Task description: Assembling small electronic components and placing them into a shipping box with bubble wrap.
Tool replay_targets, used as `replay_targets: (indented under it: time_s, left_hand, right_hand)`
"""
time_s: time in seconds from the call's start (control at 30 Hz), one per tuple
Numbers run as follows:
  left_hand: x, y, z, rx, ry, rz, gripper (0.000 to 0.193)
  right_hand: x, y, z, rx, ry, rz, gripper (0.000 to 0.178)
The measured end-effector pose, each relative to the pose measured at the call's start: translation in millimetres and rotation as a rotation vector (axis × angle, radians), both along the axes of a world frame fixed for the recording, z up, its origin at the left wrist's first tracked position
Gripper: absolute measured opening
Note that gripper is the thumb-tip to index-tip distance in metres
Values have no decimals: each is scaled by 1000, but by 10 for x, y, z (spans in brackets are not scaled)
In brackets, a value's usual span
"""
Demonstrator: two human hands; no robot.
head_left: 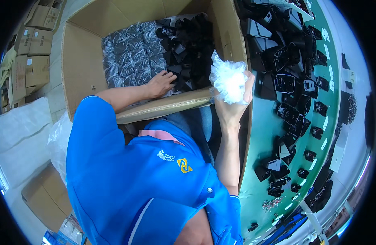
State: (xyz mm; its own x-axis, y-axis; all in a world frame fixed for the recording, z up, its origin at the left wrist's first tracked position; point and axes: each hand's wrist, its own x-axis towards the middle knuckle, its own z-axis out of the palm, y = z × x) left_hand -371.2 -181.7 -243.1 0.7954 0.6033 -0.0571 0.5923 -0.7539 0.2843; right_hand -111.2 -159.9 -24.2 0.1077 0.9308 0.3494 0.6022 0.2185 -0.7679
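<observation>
Inside a large open cardboard box [79, 61], my left hand [160, 84] reaches over the near wall. Its fingers are slightly bent and apart, their tips touching loose black plastic parts [180, 49]; the thumb is hidden. Beside those parts, to the left, lie rows of dark pieces wrapped in clear plastic film [133, 55]. My right hand [236, 104] is raised at the box's right wall and closed round a bunch of crumpled white plastic film [228, 81]. The film bulges above the fingers.
Along the right runs a green-topped table [253, 134] heaped with black plastic housings [288, 83], some set in a row along its far side. Stacked cartons [35, 43] stand at far left. A flattened carton [49, 196] and white sheeting [20, 122] lie to my left.
</observation>
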Motion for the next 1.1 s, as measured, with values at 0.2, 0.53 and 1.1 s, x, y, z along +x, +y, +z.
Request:
replay_targets:
  time_s: [0.2, 0.53, 1.1]
  left_hand:
    - [687, 641, 825, -811, -689, 654, 19]
    - [168, 956, 763, -387, -224, 535, 26]
    - [425, 1068, 998, -779, -627, 730, 20]
  right_hand:
    - [25, 20, 29, 9, -50, 35, 63]
    - [35, 67, 19, 73, -51, 43, 56]
    - [32, 69, -11, 113, -37, -22, 42]
